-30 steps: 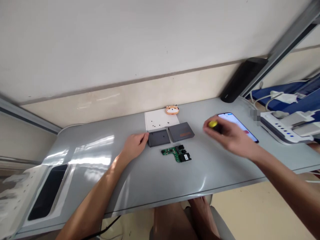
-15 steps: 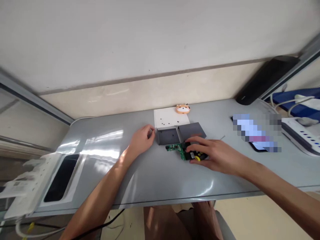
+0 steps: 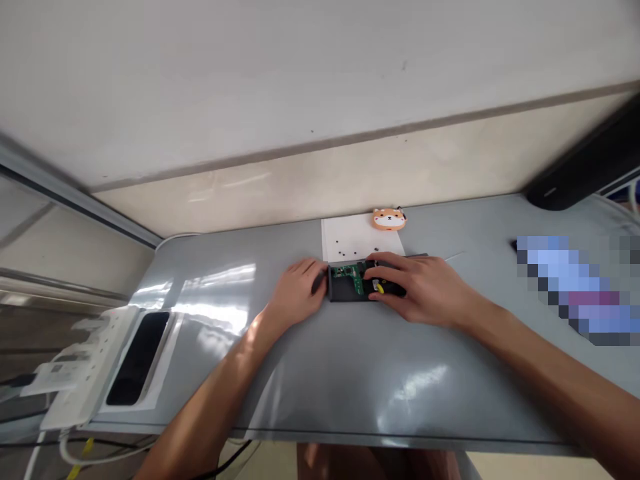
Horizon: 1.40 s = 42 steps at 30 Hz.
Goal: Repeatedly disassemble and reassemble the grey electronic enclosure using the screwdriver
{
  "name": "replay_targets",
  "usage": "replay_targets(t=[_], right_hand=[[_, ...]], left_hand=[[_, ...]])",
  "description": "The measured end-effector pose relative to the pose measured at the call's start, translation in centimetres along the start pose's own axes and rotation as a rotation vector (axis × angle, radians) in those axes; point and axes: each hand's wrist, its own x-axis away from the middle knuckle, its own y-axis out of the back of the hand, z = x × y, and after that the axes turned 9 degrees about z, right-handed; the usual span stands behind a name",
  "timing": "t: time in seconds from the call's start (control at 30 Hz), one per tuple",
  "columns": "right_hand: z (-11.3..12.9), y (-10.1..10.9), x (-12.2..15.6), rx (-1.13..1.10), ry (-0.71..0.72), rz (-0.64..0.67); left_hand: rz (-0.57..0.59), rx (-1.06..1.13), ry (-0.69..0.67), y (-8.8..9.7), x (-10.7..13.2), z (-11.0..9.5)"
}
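Observation:
A dark grey open case lies on the table, and a green circuit board with a black block and a yellow piece rests over its inside. My right hand grips the black part of the board from the right, its fingers above and thumb below; they hide part of it. At the case's left end, my left hand is curled with fingers and thumb against the edge. A white sheet with several small dark screws lies just behind the case.
An orange animal-faced pouch sits on the sheet. To the left are a phone and a white power strip with plugs. A blurred-out screen lies at right, and a black cylinder leans behind it.
My right hand has brought the circuit board from in front of the case to over its inside. My left hand has closed in on the case's left end. The view has shifted slightly.

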Motion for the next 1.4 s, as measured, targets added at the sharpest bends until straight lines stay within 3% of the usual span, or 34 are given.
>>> replay_targets(t=[0.13, 0.4, 0.7, 0.83, 0.9, 0.97, 1.1, 1.23, 1.33, 1.4], right_hand=[[-0.3, -0.5, 0.1, -0.041, 0.002, -0.037], [-0.4, -0.5, 0.2, -0.023, 0.062, 0.095], [-0.8, 0.3, 3.0, -0.082, -0.010, 0.049], [-0.7, 1.8, 4.3, -0.175, -0.004, -0.115], [-0.5, 2.8, 4.7, -0.220, -0.024, -0.266], [-0.3, 3.7, 4.9, -0.254, -0.062, -0.448], [0.2, 4.4, 4.5, -0.356, -0.306, -0.691], [0.9, 2.6, 3.1, -0.575, -0.602, -0.799], [1.2, 0.2, 2.4, -0.624, -0.652, -0.698], [1.2, -1.2, 2.7, -0.518, -0.659, -0.616]], left_hand=[[0.014, 0.007, -0.023, 0.2, 0.1, -0.1], [0.013, 0.065, 0.015, 0.5, 0.0, -0.1], [0.027, 0.116, 0.061, 0.5, -0.3, -0.2], [-0.114, 0.121, 0.092, 0.0, -0.1, -0.1], [-0.224, 0.128, 0.067, -0.1, 0.0, -0.2], [-0.250, 0.134, 0.009, -0.1, 0.1, -0.7], [-0.070, 0.121, -0.093, -0.2, 0.1, -2.2], [0.119, 0.079, -0.137, -0.3, 0.1, -2.8], [0.140, 0.078, -0.135, -0.3, 0.2, -2.5], [0.149, 0.086, -0.132, -0.1, 0.3, -2.4]])
